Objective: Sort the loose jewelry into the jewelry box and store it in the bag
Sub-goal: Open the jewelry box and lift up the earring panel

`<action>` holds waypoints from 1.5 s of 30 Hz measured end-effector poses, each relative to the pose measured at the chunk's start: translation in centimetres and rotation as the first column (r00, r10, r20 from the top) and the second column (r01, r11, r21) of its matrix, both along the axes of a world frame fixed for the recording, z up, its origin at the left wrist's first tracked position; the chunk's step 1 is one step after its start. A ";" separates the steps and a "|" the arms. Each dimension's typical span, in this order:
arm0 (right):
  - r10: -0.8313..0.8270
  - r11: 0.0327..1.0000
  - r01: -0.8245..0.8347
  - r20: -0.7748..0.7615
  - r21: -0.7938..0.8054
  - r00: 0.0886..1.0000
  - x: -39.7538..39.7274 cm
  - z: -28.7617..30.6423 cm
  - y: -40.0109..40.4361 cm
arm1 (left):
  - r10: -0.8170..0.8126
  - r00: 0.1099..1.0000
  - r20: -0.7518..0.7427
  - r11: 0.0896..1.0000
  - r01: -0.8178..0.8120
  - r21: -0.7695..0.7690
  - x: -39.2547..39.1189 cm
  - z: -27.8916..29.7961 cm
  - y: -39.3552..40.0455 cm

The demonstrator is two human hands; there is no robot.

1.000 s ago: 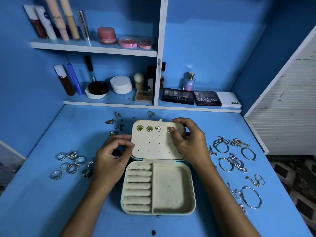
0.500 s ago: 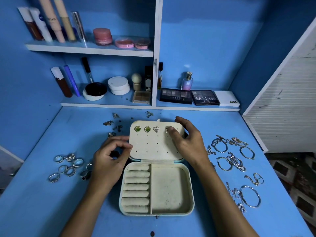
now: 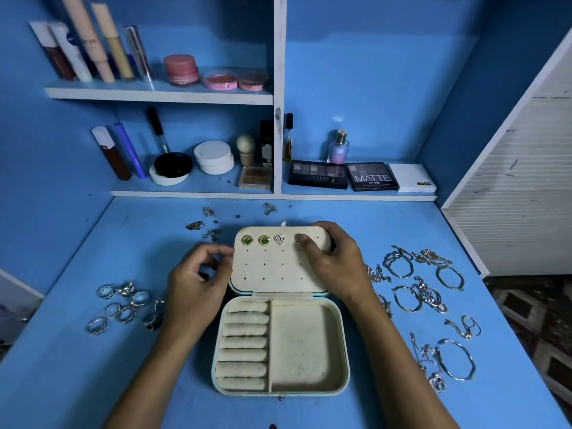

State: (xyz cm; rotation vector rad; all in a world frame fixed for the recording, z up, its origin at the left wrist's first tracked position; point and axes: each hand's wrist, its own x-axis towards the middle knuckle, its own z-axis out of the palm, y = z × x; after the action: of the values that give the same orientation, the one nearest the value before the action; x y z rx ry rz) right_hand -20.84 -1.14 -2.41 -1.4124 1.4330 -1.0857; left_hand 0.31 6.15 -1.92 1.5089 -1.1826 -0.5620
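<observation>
**Fourth stud going into lid panel, top row**

Jewelry box (image 3: 280, 345) lies open flat on blue table (image 3: 77, 382), lid panel away from the person, tray nearer. Top row of lid holds three earrings (image 3: 264, 240), set left to right; row runs side to side.

Right hand (image 3: 332, 261) grips lid's far right corner, fingers curled over the edge, thumb pressed on a small stud (image 3: 297, 241) at the fourth hole. Stud sits under the thumb tip, just right of the third earring. Whether its post is through, cannot tell.

Left hand (image 3: 198, 283) at lid's left edge, fingers curled toward thumb as if pinching; what it holds, if anything, too small to see.

Judgement: loose earrings (image 3: 204, 226) lie beyond the left hand, nearer it than the right. Rings (image 3: 122, 301) left, bracelets (image 3: 427, 292) right. No bag in view
</observation>
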 end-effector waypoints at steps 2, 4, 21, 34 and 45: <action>-0.001 1.000 0.001 -0.009 0.002 1.000 0.1 -0.2 -0.1 | 0.036 0.997 0.069 0.999 -0.034 -0.042 0.1 1.0 -1.0; 0.003 1.000 -0.003 -0.012 -0.002 1.000 0.1 -0.2 -0.2 | 0.037 0.990 0.132 0.996 -0.025 -0.090 0.3 2.3 -2.5; 0.044 0.999 -0.044 -0.070 0.002 0.997 -0.1 0.2 -0.1 | -0.335 0.741 0.582 0.941 0.237 0.241 1.8 1.5 -16.2; 0.064 0.998 -0.064 -0.035 -0.001 0.997 -0.2 0.4 0.0 | -0.318 0.688 0.652 0.946 0.189 0.262 1.2 1.7 -16.6; 0.078 0.997 -0.078 -0.007 0.016 0.997 -0.2 0.3 0.0 | -0.332 0.666 0.668 0.939 0.170 0.298 0.7 2.1 -16.2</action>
State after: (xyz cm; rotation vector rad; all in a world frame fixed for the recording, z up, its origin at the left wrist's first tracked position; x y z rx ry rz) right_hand -21.06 -1.13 -2.09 -1.4504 1.3775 -1.0184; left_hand 1.03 -10.03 0.14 1.8314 -2.0198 -0.2729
